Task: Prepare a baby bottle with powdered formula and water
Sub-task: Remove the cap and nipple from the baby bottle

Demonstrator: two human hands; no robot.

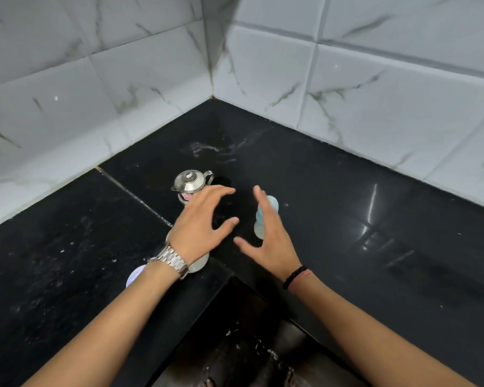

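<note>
Two bare forearms reach in from the bottom edge. Left hand (pixel 199 222), silver metal watch (pixel 171 259) on its wrist, hovers spread and empty. Right hand (pixel 266 238), black bead bracelet (pixel 294 276) on its wrist, is also spread, grasping nothing. Pale blue translucent baby bottle (pixel 263 216) stands just behind the right palm, partly hidden; contact unclear. Small lidded steel jug (pixel 190 184) sits beyond the left hand. Round white container (pixel 199 263) shows under the left wrist. All rest on the glossy black stone surface (pixel 347 191), in a corner of white marble-look tiles (pixel 375 79).
</note>
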